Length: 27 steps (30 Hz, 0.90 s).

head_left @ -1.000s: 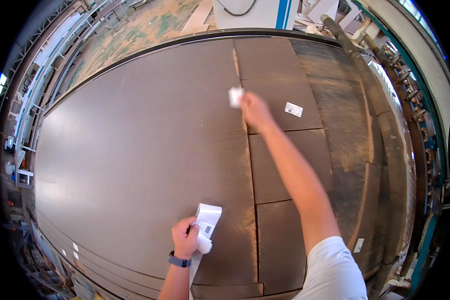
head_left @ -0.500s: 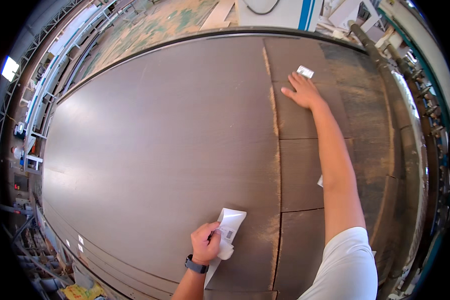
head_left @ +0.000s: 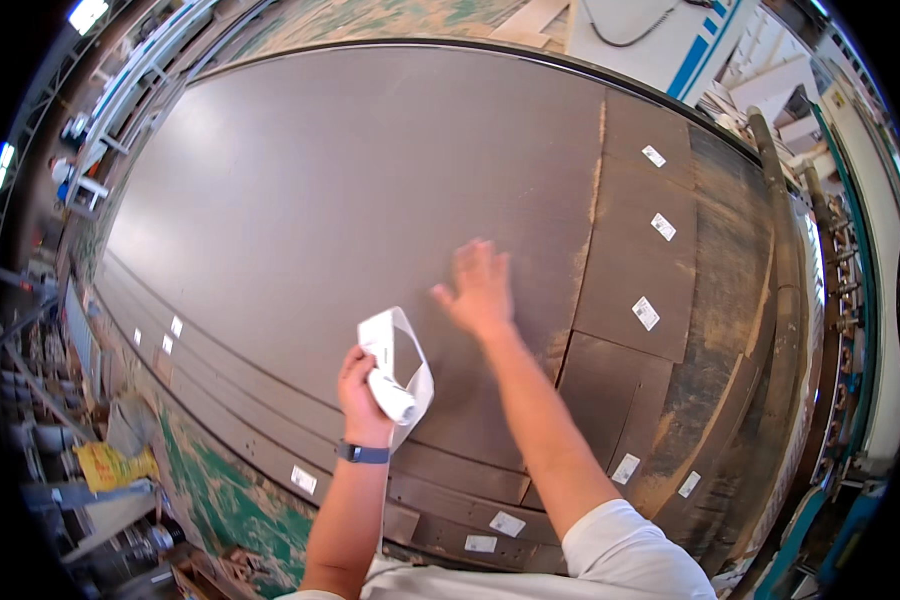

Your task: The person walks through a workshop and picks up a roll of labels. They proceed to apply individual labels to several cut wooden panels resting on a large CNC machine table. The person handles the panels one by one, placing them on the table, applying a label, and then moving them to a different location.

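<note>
My left hand (head_left: 366, 405), with a dark watch on its wrist, is closed round a roll of white labels (head_left: 394, 398). A loose strip curls out from the roll in a loop above the panel. My right hand (head_left: 482, 290) is somewhat blurred, its fingers stretched out and holding nothing. It is over the large brown panel (head_left: 370, 170); whether it touches the surface I cannot tell. To its right lie cut brown pieces (head_left: 625, 270), several with a white label, such as the far label (head_left: 653, 156), the middle label (head_left: 663, 227) and the nearer label (head_left: 646, 313).
Sawdust lines the cut (head_left: 592, 215) beside the pieces. A thick pipe-like bar (head_left: 785, 270) runs along the right side. Narrow strips (head_left: 270, 410) with labels lie along the near left edge. A white cabinet with blue stripes (head_left: 660, 45) stands beyond the far edge.
My right hand has left the far label at the right and moved left and nearer. My left hand has lifted the label roll, whose strip now loops. The view has shifted, showing more labels.
</note>
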Tool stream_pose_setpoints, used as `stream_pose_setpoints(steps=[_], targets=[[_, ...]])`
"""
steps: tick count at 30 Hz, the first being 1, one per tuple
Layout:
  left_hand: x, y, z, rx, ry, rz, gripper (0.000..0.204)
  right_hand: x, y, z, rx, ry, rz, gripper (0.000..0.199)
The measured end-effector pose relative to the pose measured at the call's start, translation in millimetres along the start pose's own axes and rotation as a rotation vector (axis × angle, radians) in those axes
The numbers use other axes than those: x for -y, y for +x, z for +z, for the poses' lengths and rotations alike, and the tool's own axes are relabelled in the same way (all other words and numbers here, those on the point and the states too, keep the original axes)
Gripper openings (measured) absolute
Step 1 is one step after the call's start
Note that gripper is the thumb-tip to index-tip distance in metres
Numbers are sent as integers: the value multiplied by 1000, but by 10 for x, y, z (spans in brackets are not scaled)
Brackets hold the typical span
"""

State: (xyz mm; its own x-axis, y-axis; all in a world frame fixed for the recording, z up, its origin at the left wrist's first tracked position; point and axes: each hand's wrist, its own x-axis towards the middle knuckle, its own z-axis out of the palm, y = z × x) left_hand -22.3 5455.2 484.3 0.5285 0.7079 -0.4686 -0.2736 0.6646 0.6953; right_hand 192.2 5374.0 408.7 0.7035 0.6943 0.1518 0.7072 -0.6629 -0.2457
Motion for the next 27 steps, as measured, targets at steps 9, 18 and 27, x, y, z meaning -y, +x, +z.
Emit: stream_pose_setpoints(steps=[9,18,27], targets=[[-813,-598,-400,-106,301,352,29,2013,-1541,732,655,1316,-35,47],[-615,-990,-971,142,-216,-274,29,2022,-1175,-1223,459,1263,26,60],[-573,-1064,-1102,126,167,-133,25,1800,-1018,-1245,100,611,-364,22]])
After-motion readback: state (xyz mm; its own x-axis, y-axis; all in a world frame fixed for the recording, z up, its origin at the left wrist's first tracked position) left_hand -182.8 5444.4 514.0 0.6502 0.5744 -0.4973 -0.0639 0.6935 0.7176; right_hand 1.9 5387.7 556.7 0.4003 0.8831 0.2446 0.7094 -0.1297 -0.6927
